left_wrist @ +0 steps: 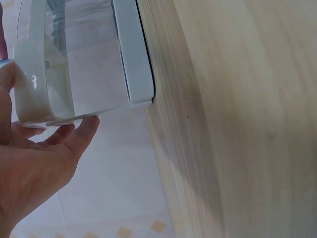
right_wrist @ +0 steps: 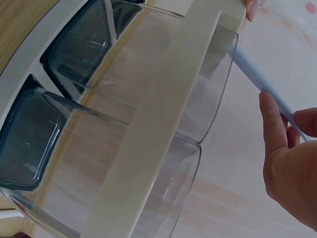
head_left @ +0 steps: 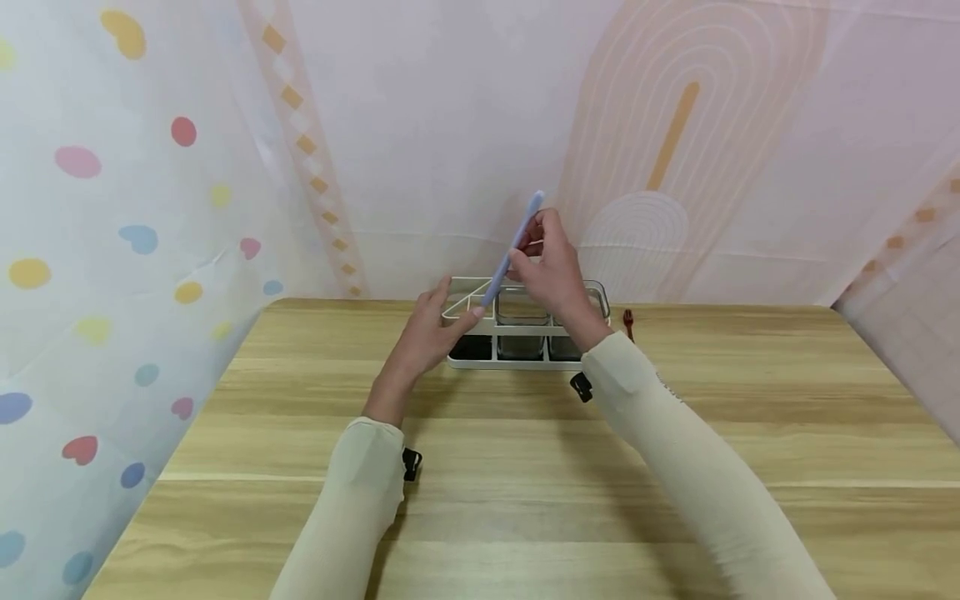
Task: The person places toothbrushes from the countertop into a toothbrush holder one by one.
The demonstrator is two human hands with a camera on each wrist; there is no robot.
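A white rack (head_left: 517, 331) with clear square cups stands at the far middle of the wooden table (head_left: 525, 483). My right hand (head_left: 551, 267) pinches a long pale blue stick (head_left: 513, 250) above the rack. The stick is tilted, with its lower end down by the rack's left compartment. My left hand (head_left: 427, 333) holds the rack's left end between thumb and fingers. The left wrist view shows the fingers (left_wrist: 74, 130) under the rack's corner (left_wrist: 133, 59). In the right wrist view the blue stick (right_wrist: 252, 74) runs past the rack's white bar (right_wrist: 168, 114) to my right hand (right_wrist: 292, 163).
A small reddish-brown object (head_left: 628, 321) lies on the table just right of the rack. Printed fabric walls close in behind the table and on both sides. The rack's lower cups (right_wrist: 29, 144) look dark.
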